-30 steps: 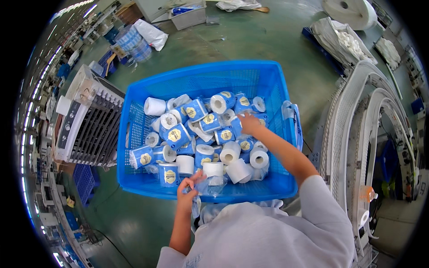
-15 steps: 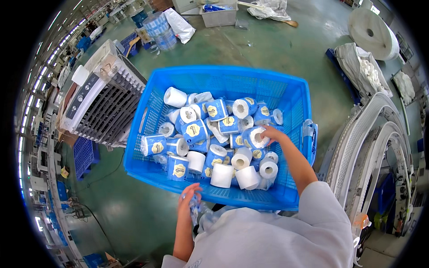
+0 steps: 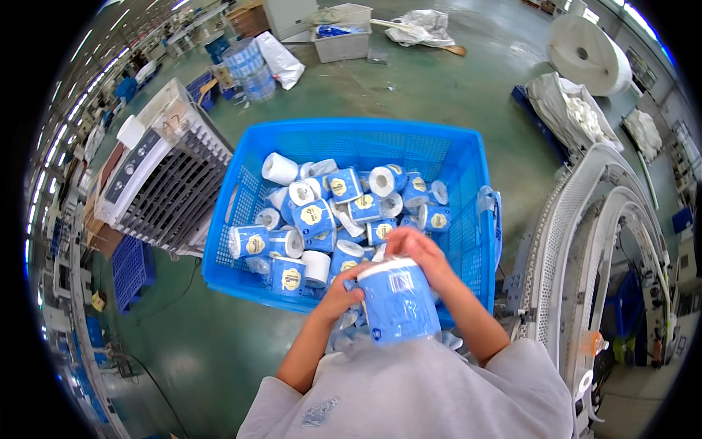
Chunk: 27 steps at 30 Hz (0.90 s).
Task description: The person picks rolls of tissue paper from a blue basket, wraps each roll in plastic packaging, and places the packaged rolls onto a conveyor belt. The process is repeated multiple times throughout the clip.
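Note:
A toilet roll in clear and blue printed wrap (image 3: 398,300) is held up close to my chest, above the near rim of the blue basket (image 3: 365,126). My left hand (image 3: 341,294) grips its left side, thumb against the wrap. My right hand (image 3: 423,254) is closed at its far upper edge; those fingertips are partly hidden and a little blurred. Crumpled clear and blue film (image 3: 349,338) shows below my left hand, against my shirt. Inside the basket lies a heap of wrapped toilet rolls (image 3: 313,214), with bare white rolls (image 3: 316,268) among them.
An air cooler (image 3: 164,183) stands left of the basket, beside a blue pallet (image 3: 133,274). To the right rises a curved metal conveyor (image 3: 567,241). Farther off are a grey bin (image 3: 342,45), printed film rolls (image 3: 250,69), a white sack (image 3: 567,110) and a huge paper reel (image 3: 589,55).
My right hand has come out of the basket toward my chest with a wrapped toilet roll. My left hand has risen from the near rim and now grips that roll.

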Each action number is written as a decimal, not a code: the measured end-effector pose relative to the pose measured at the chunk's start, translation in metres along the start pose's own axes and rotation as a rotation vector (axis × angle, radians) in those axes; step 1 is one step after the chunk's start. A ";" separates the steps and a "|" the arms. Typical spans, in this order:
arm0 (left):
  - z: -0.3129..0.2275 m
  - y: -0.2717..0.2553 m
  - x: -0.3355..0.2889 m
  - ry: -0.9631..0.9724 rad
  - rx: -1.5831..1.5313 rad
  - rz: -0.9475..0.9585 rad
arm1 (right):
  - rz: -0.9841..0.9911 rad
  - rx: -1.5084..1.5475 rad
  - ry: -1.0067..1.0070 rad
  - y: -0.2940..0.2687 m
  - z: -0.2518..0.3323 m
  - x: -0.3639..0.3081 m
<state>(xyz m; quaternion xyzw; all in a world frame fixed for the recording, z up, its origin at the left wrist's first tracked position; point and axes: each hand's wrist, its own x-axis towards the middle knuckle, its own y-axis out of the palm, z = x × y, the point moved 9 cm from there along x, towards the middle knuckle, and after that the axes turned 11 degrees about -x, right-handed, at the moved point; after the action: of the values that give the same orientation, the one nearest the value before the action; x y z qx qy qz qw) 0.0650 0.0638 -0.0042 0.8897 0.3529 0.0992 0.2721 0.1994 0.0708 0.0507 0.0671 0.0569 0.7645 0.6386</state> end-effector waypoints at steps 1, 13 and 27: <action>-0.012 0.016 -0.001 0.109 0.034 0.013 | 0.007 0.153 0.074 0.013 0.000 -0.009; -0.024 0.031 -0.030 0.195 -0.018 0.057 | -0.068 0.177 0.072 0.041 -0.011 -0.027; 0.095 -0.047 -0.040 -0.407 -0.776 -0.279 | -0.318 0.676 0.453 0.039 -0.109 -0.046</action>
<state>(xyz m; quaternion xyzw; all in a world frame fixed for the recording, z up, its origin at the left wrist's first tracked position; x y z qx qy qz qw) 0.0432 0.0255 -0.1086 0.6673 0.3454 0.0098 0.6598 0.1503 0.0181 -0.0509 0.0934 0.4525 0.5903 0.6619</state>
